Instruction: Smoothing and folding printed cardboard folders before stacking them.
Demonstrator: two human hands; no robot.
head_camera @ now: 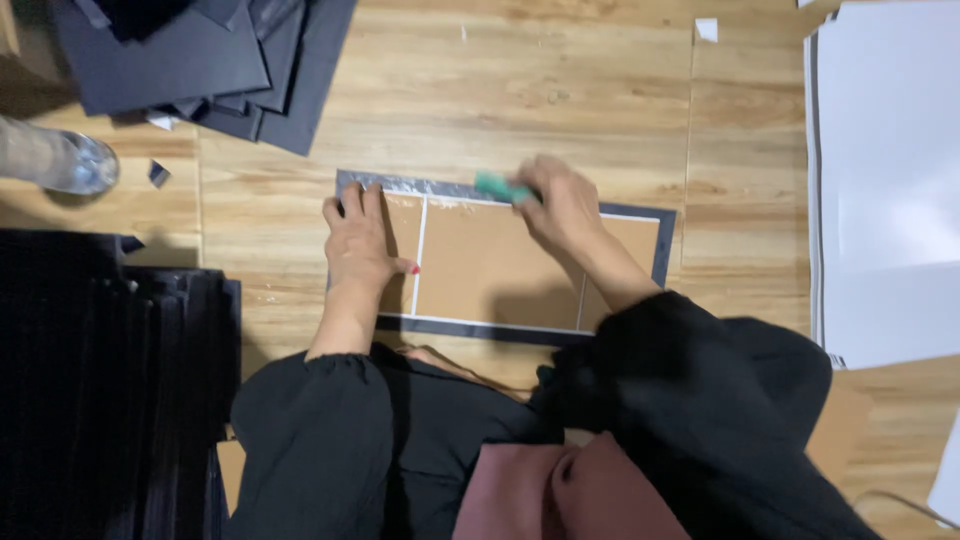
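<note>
Underneath: wood-grain floor [520, 90], dark sheets [200, 60] piled.

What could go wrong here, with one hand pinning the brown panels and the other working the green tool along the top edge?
The left hand presses only the left end of the brown board panels, so the right end could shift on the dark sheet. The right hand drives the green tool along the shiny top margin; uneven pressure might wrinkle that margin. The clear bottle lying nearby could possibly roll toward the dark paper pile.
</note>
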